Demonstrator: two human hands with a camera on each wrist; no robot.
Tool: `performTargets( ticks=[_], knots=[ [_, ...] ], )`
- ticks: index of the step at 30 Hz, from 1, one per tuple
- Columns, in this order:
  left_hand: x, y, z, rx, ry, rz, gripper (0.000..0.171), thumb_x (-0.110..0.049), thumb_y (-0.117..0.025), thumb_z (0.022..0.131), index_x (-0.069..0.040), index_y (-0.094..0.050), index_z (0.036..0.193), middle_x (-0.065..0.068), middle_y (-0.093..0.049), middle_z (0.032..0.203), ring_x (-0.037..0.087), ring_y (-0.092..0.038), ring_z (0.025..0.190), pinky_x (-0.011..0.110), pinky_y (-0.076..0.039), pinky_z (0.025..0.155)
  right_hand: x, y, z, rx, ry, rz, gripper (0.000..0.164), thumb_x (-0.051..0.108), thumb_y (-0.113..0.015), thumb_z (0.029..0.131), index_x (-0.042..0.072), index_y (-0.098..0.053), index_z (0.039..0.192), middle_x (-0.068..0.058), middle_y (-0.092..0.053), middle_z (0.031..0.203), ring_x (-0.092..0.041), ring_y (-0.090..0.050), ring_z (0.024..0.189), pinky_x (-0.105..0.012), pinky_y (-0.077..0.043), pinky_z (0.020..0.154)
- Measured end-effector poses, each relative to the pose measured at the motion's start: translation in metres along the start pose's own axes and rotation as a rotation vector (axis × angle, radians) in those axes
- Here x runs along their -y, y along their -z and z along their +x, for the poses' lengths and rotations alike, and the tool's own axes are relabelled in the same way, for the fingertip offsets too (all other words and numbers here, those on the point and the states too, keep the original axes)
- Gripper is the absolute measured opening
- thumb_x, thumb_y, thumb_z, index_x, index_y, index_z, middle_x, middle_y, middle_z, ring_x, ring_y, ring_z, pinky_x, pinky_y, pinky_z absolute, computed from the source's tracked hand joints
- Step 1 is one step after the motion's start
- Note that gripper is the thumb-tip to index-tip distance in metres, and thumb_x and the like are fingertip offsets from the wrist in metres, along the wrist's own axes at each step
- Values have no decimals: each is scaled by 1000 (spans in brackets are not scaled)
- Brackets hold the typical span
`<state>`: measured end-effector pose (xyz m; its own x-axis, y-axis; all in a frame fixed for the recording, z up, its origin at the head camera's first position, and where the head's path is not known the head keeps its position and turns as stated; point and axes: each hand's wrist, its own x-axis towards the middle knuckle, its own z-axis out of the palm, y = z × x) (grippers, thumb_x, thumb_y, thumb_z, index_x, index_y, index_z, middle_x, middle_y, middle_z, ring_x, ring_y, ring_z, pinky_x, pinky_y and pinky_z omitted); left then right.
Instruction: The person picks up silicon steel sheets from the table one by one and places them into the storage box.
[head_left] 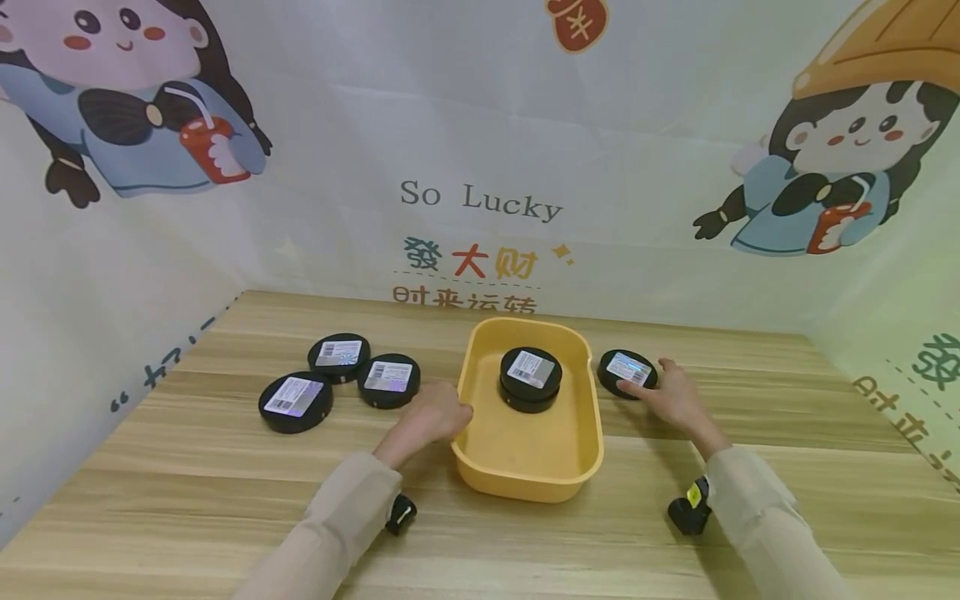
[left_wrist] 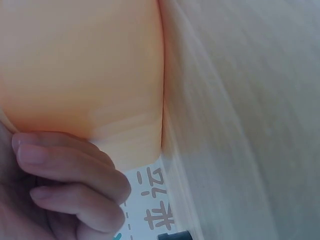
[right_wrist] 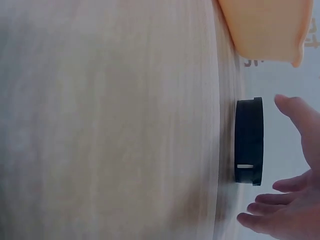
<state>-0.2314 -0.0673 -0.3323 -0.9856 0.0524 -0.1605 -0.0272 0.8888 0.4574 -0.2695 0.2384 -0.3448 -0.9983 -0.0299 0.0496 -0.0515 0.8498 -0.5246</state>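
Observation:
A yellow plastic bin (head_left: 525,471) stands on the wooden table. My left hand (head_left: 437,412) grips its left rim; in the left wrist view its curled fingers (left_wrist: 75,165) lie against the bin wall (left_wrist: 80,65). Inside the bin, two round black discs (head_left: 531,369) with white barcode labels are stacked. To the right of the bin lies another black labelled disc (head_left: 627,371). My right hand (head_left: 672,396) reaches over it, thumb and fingers spread on either side; in the right wrist view a gap shows between the fingers (right_wrist: 267,220) and the disc (right_wrist: 249,142).
Three more black labelled discs (head_left: 296,402) lie close together on the table, left of the bin. A white printed cloth (head_left: 480,125) hangs behind the table and along both sides. Black wrist cameras (head_left: 690,510) sit below the sleeves.

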Motion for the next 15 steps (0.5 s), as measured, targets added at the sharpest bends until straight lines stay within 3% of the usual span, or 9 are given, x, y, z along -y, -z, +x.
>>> performTargets(
  ticks=[7, 15],
  knots=[
    [0, 0, 0, 1, -8, -3, 21, -20, -50, 80, -7, -51, 63, 6, -49, 61, 16, -45, 53, 24, -33, 44, -1, -6, 4, 88, 5, 24, 90, 40, -65, 76, -22, -21, 123, -41, -39, 117, -49, -42, 108, -52, -36, 90],
    [0, 0, -1, -3, -6, -5, 21, -20, -50, 80, -6, -53, 65, 7, -50, 63, 17, -46, 54, 24, -34, 45, -1, -12, 9, 107, 23, 31, 88, 31, -69, 73, -24, -18, 119, -42, -39, 113, -50, -42, 106, -53, -35, 90]
  ],
)
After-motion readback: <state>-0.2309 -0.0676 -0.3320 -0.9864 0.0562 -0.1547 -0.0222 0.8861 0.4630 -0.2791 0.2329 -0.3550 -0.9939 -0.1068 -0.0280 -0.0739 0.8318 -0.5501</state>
